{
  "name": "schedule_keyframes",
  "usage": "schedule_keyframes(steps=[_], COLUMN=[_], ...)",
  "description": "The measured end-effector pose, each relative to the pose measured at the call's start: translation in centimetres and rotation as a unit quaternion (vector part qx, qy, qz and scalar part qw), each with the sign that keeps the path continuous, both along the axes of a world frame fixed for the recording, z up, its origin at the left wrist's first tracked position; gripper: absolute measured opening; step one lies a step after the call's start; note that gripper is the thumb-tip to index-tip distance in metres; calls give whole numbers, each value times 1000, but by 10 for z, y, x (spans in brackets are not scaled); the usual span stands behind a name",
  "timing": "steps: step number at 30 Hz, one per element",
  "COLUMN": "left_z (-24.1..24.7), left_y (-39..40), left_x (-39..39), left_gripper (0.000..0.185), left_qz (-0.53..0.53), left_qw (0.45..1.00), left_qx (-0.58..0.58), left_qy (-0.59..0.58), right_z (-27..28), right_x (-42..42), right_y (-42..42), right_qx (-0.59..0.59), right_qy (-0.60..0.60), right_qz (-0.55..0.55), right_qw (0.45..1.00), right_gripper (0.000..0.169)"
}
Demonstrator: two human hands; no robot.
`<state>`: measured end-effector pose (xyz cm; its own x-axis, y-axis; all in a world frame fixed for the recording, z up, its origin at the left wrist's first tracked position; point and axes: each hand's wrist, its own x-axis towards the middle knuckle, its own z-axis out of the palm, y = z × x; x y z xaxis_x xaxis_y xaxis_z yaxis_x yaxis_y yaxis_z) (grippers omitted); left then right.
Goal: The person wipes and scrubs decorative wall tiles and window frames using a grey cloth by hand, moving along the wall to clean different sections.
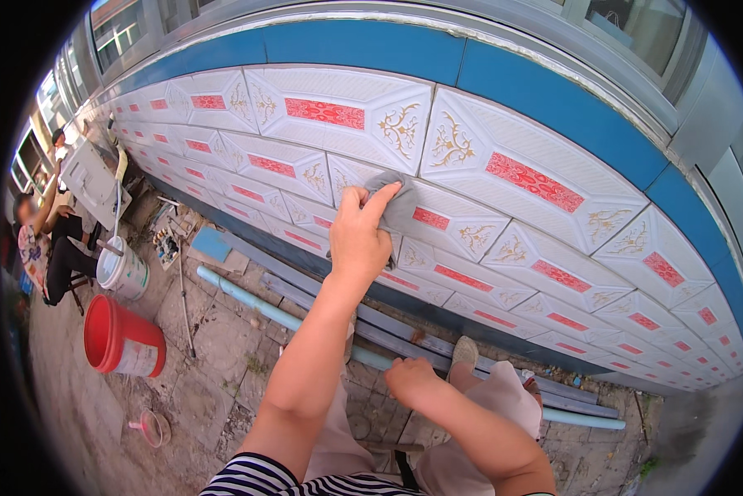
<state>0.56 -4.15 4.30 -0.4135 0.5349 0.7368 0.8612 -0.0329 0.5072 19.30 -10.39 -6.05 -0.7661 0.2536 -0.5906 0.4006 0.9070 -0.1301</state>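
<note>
My left hand [362, 232] presses a crumpled grey cloth [391, 201] against the patterned wall tiles [272, 164], its thumb and fingers bunched on the fabric. The tiles are white with raised borders, red centre panels and gold scrollwork; a blue tile band [371, 49] runs above them. Lower down, my right hand [412, 379] hangs near my knees with its fingers curled, away from the wall. Whether anything lies inside its fingers cannot be told.
Blue pipe [254, 299] and grey metal profiles [396, 335] lie along the wall base. A red bucket [154, 350], a white bucket [128, 279] and a small clear cup [156, 429] stand left. Farther off, a seated person [37, 248] is beside an outdoor air-conditioner unit [91, 180].
</note>
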Motion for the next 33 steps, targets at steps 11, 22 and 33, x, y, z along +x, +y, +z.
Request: schedule_keyframes(steps=[11, 22, 33], left_z=[57, 80, 29], left_y=[36, 42, 50], left_x=[-49, 19, -87], left_gripper=[41, 61, 43], left_qz=[11, -56, 84], left_qw=[945, 974, 896], left_qx=[260, 203, 322], left_qy=[-198, 85, -293], right_z=[-3, -14, -2], right_x=[8, 4, 11], right_y=[7, -1, 3], right_qx=[19, 35, 21], right_qy=[44, 35, 47], right_qz=[-9, 14, 1], right_qw=[999, 999, 999], right_gripper=[25, 18, 21])
